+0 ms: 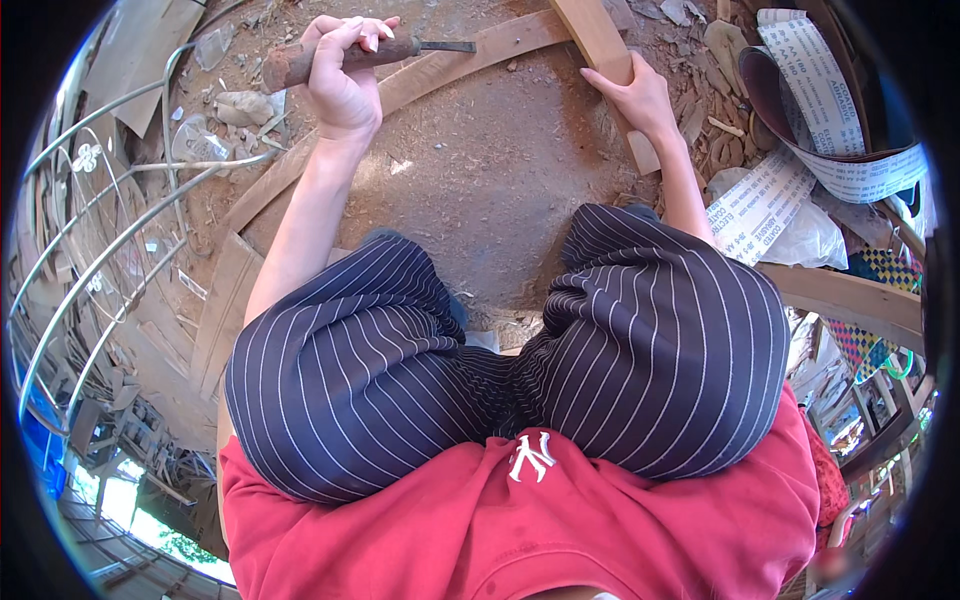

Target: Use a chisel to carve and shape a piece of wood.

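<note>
Up at the top left, my left hand (345,85) grips the worn, rounded wooden handle (290,68) of a chisel, whose dark metal blade (447,47) points rightward. On the right, my right hand (635,95) holds a light wooden plank (583,25), its thumb along the left side and the other fingers largely hidden. The plank slants from the top edge down to a pale lower end beside my wrist. Beyond both hands a long curved wooden strip (425,75) lies on the dirt.
Dirt ground (455,190) shows between my bent, striped-trousered legs. Bent metal rods (125,280) and wood scraps crowd the left. At right are curled abrasive strips (815,80), a plastic bag (800,235), a board (840,300) and a checked woven material (870,340).
</note>
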Demonstrator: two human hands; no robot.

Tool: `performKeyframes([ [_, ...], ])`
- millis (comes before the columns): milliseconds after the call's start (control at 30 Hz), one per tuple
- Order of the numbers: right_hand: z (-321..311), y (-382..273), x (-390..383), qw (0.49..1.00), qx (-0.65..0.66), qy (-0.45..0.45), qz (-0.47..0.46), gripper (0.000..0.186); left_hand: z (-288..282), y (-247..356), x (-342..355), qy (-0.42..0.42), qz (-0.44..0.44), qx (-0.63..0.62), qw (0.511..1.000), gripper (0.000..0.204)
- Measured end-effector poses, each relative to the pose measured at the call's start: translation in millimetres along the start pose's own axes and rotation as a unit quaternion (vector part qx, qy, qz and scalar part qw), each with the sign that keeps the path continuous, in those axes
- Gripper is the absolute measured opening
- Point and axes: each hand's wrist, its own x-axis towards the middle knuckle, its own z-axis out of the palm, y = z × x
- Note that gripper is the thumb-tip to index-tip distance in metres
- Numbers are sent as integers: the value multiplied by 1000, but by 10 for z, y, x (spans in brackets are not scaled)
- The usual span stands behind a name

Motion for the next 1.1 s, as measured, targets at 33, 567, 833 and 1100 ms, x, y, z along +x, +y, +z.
performKeyframes([
  [33, -12, 17, -10, 1000, -2, 1, 3, 75, -2, -31, 24, -9, 1, -7, 1000, 16],
  [567, -23, -72, -27, 1000, 11, -10, 23, 70, -161, -100, 297, -72, 1, 33, 997, 20],
  [833, -27, 81, -34, 1000, -9, -5, 28, 70, -10, -132, 439, -97, 1, 69, 993, 17],
  [1100, -24, 10, 37, 1000, -8, 9, 1, 70, -28, -153, 509, -105, -6, 43, 994, 17],
])
